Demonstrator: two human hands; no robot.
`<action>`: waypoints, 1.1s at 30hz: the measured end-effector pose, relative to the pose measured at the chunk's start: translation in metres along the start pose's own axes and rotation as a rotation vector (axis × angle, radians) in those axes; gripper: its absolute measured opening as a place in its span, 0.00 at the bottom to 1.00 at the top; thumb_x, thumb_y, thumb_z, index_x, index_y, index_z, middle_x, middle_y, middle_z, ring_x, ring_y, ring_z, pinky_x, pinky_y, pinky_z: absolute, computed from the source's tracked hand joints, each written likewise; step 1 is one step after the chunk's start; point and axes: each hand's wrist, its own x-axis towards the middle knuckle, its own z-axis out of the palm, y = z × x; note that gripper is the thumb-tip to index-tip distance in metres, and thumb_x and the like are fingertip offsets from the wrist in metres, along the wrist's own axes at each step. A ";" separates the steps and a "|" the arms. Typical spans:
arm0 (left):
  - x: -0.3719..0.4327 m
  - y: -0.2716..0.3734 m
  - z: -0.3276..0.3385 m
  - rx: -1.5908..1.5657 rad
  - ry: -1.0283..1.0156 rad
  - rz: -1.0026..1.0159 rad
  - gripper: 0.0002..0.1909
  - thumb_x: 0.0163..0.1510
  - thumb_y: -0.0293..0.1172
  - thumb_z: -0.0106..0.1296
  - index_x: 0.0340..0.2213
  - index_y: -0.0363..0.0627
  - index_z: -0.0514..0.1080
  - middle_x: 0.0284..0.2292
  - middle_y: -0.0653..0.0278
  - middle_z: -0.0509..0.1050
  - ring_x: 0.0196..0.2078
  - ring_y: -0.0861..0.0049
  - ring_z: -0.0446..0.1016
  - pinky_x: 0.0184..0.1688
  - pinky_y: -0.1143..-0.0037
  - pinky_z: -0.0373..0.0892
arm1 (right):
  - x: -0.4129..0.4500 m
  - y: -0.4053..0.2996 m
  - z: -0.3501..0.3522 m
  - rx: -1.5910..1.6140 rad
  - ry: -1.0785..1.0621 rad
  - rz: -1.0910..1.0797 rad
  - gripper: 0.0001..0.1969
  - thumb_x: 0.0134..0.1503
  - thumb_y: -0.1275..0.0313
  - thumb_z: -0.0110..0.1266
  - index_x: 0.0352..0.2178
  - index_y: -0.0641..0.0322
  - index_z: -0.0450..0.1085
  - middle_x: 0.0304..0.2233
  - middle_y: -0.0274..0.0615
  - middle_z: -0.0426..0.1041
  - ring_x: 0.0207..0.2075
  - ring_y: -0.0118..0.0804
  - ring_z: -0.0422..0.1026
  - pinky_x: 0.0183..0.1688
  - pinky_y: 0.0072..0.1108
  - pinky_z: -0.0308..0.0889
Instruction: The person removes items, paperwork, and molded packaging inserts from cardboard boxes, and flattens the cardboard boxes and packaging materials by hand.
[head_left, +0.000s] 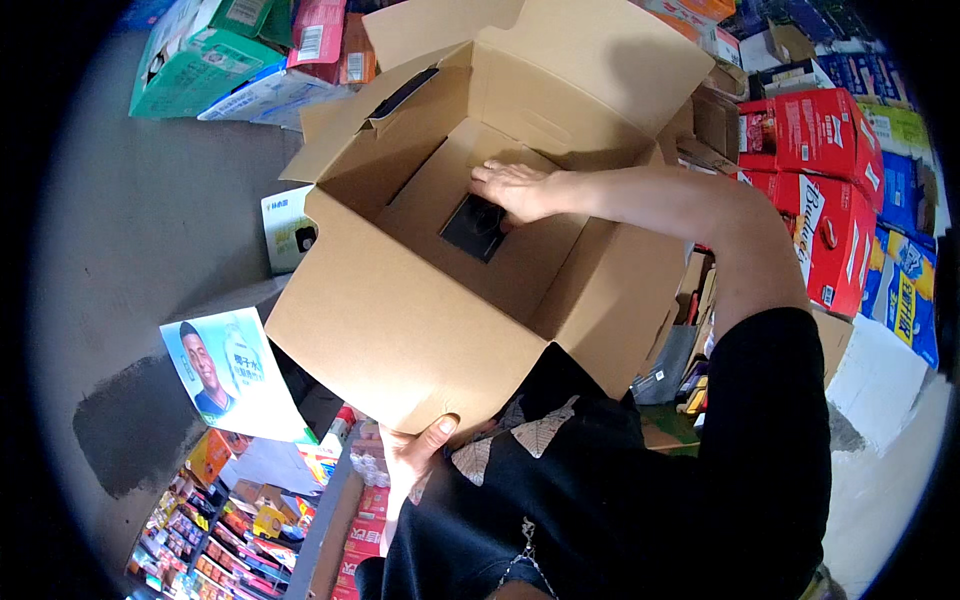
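A large brown cardboard box (405, 307) is held up before me, its top flaps spread outward. My left hand (420, 454) grips the lower edge of its near flap, thumb on the outer face. Inside, my right hand (514, 191) lies palm down on the bottom panel, fingers and thumb apart. Beneath and beside that hand is a black square patch (472, 229); whether it is printed or a separate piece is unclear. A dark strip (405, 94) sits along the upper left rim. My palm and the surface under it are hidden.
Red Budweiser cartons (825, 217) are stacked at the right, beside blue packs (904, 292). A green carton (206, 60) stands at the upper left. A poster with a person's picture (232, 375) hangs at the left, above shelves of packaged goods (232, 532).
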 end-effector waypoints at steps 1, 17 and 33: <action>0.000 0.001 0.000 -0.007 0.009 0.010 0.29 0.42 0.19 0.58 0.48 0.34 0.61 0.41 0.52 0.70 0.43 0.66 0.70 0.49 0.68 0.65 | 0.004 -0.001 -0.002 -0.004 -0.008 -0.007 0.35 0.37 0.66 0.65 0.46 0.68 0.60 0.47 0.50 0.60 0.52 0.47 0.60 0.52 0.34 0.61; -0.001 0.017 -0.012 0.059 -0.055 0.073 0.27 0.43 0.18 0.58 0.46 0.35 0.64 0.42 0.55 0.71 0.44 0.71 0.69 0.50 0.71 0.63 | 0.000 0.017 -0.019 -0.263 0.140 -0.127 0.30 0.36 0.74 0.62 0.45 0.60 0.62 0.37 0.45 0.70 0.50 0.48 0.61 0.47 0.36 0.62; -0.013 0.005 -0.015 0.117 -0.207 0.129 0.22 0.47 0.17 0.54 0.45 0.34 0.64 0.39 0.54 0.72 0.42 0.69 0.72 0.47 0.70 0.67 | -0.024 0.024 -0.044 0.324 0.320 0.466 0.04 0.47 0.74 0.50 0.27 0.60 0.68 0.31 0.44 0.72 0.37 0.43 0.70 0.40 0.30 0.64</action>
